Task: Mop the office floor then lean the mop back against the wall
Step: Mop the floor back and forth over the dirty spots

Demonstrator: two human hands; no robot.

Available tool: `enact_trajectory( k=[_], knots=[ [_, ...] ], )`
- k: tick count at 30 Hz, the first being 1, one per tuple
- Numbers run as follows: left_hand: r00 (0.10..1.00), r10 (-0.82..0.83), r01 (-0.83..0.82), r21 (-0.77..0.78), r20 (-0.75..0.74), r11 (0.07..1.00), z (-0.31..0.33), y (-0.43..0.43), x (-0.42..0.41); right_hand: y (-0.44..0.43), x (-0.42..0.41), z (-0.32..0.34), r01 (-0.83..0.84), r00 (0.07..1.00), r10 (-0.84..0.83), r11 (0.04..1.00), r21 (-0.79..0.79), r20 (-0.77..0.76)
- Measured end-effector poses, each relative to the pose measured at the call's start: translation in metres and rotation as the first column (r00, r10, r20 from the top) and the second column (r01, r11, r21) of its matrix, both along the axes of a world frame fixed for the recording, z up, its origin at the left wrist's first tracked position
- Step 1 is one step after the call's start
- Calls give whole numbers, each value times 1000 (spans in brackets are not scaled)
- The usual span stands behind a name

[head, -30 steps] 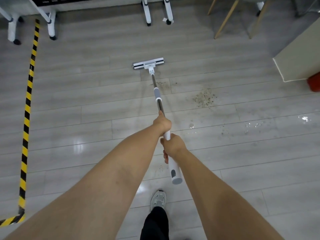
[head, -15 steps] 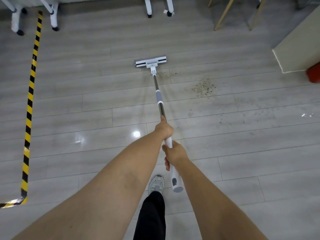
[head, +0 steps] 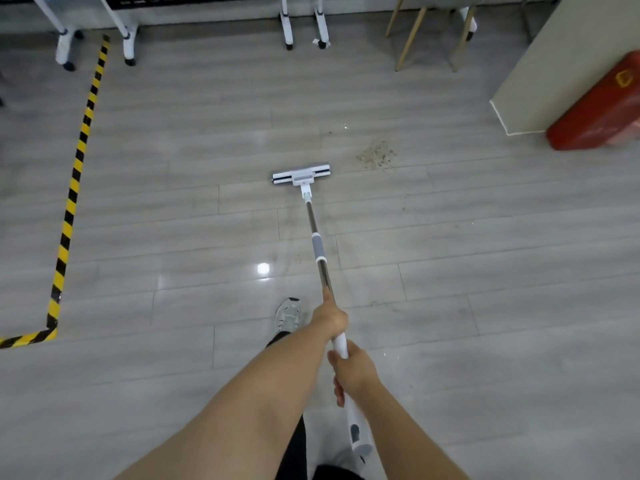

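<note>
Gripping the mop [head: 318, 249] pole, the left hand [head: 330, 318] sits ahead of the right hand [head: 355, 374], fingers [head: 326, 294] curled round it, mostly hidden; its head lies flat on the floor [head: 173, 237] near a dirt patch [head: 375, 155].

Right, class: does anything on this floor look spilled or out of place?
Yes: a patch of brownish debris lies scattered on the grey floor, just beyond and right of the mop head, not yet wiped.

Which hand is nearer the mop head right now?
Left. The left hand grips the mop handle closer to the mop head; the right hand holds the handle's white end behind it, nearer the person.
</note>
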State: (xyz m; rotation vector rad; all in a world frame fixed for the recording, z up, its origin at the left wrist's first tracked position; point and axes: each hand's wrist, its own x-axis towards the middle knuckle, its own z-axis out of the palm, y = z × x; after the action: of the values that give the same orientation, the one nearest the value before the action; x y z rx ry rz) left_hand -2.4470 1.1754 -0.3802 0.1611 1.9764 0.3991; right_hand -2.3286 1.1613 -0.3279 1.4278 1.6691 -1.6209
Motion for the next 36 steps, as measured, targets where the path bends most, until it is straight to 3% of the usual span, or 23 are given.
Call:
enact_trajectory(
  k=[4,8,16,27,36],
  knots=[
    [1000,3,-3,-15,19,1000,24,-31,56,-29,55,31,37,999,-37,999,-23,-2],
    [1000,-6,6,-43,-16,999,33,-38,59,-39,57,37,40,999,-40,999,13,-4],
    [999,-4,3,-23,-48,1000,5,-16,-9,-23,-15,14,66,998,-66,998,19,11],
    [994,-22,30,66,-111,997,-28,52,-173,46,-176,-17,163,986,-165,986,-37,-39],
    [993,-26,32,51,-117,998,-52,18,-155,10,-158,-34,207,977,-211,974,-89,-39]
  ],
)
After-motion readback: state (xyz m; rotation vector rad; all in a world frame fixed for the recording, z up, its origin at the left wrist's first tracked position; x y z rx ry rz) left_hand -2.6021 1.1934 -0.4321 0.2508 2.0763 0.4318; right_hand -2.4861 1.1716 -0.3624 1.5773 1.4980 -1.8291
